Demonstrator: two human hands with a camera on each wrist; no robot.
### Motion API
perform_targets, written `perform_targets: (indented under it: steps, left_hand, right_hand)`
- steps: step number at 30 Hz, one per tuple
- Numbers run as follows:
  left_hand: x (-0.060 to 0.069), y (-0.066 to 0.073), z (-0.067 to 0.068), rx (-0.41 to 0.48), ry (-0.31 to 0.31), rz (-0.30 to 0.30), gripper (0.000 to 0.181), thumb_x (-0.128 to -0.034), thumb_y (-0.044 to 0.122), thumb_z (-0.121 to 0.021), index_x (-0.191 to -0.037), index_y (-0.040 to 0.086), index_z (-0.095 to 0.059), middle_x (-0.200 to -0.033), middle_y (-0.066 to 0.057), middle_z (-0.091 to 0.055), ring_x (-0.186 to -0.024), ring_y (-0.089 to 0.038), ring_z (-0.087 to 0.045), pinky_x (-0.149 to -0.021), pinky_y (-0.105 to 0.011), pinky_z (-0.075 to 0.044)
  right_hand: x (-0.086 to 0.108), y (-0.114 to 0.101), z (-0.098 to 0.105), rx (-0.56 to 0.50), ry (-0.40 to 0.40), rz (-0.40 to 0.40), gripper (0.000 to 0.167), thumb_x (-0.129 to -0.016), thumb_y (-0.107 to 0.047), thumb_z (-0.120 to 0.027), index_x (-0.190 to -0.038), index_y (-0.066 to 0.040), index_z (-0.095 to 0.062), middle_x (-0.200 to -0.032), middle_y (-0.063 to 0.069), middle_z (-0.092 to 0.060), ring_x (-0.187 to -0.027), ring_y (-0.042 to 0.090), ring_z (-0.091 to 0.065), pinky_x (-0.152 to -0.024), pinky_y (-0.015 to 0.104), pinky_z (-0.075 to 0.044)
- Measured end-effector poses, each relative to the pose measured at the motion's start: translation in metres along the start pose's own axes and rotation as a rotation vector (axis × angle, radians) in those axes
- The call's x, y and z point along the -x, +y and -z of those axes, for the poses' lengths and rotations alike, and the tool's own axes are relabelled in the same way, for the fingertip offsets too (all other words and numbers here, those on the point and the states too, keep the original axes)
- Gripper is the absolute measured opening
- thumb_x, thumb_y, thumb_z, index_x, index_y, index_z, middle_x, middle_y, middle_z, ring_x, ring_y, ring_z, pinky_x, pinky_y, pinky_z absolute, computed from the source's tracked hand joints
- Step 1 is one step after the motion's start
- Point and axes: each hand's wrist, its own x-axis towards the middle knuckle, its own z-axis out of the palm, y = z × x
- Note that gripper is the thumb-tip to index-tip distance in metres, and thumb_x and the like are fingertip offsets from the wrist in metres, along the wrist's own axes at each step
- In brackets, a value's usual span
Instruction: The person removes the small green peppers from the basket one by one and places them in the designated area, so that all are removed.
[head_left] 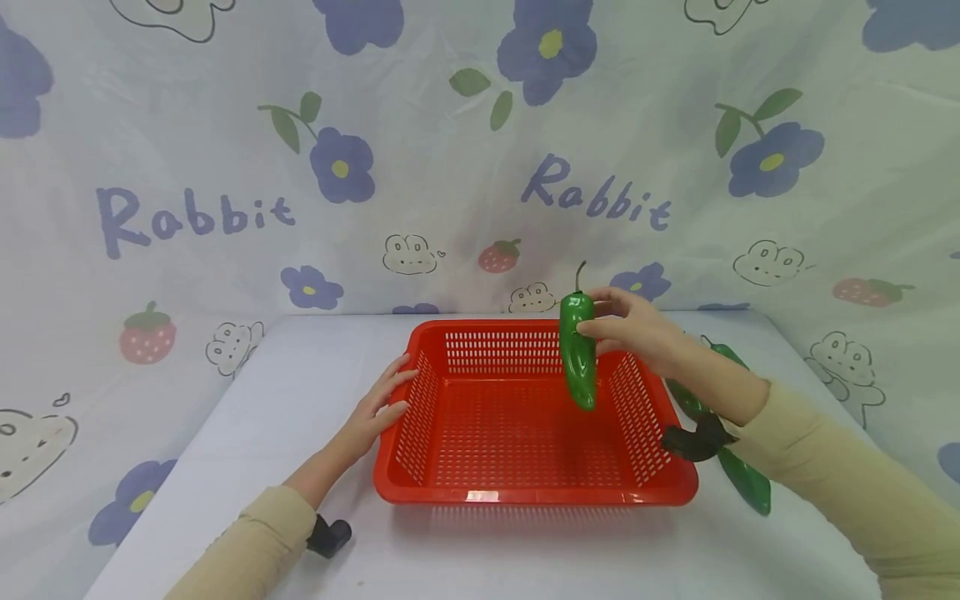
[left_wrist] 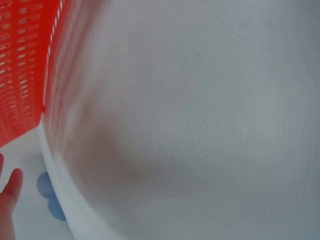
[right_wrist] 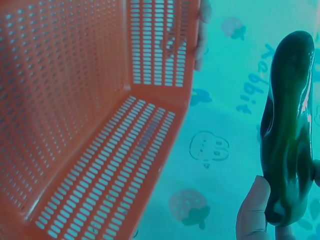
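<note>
My right hand pinches a glossy green chili pepper, holding it upright with the thin stem on top, over the right rear part of a red plastic basket. In the right wrist view the pepper appears dark, with the thumb and a fingertip on it. On the basket's left rim rests my left hand, its fingers spread and fairly straight. Only a bit of that hand shows in the left wrist view, below the basket wall. The basket's inside holds nothing.
More green peppers lie on the white table to the right of the basket, partly hidden under my right forearm. A patterned curtain with flowers and rabbits hangs behind the table. A dark wrist-camera mount sits on each wrist.
</note>
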Motion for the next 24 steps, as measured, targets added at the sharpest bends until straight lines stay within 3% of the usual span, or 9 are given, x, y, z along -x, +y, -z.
perform_targets:
  steps: [8,24]
  left_hand:
    - [0.001,0.000,0.001,0.000,-0.004,-0.006,0.047,-0.0899,0.010,-0.046,-0.136,0.005,-0.039,-0.152,-0.011,-0.014,-0.135,-0.039,-0.019,-0.090,-0.052,-0.045]
    - [0.000,0.003,0.001,0.018,-0.007,-0.005,0.048,-0.0901,0.013,-0.046,-0.137,0.006,-0.038,-0.152,-0.010,-0.014,-0.135,-0.037,-0.019,-0.090,-0.055,-0.042]
  right_hand:
    - [0.016,0.003,0.019,0.027,0.026,-0.025,0.065,-0.087,-0.014,-0.059,-0.140,-0.001,-0.023,-0.137,0.023,-0.033,-0.085,0.010,-0.060,-0.081,0.030,-0.051]
    - [0.055,0.026,0.060,0.068,0.103,-0.004,0.059,-0.091,-0.022,-0.054,-0.139,-0.003,-0.025,-0.137,0.020,-0.031,-0.086,0.006,-0.058,-0.076,0.026,-0.050]
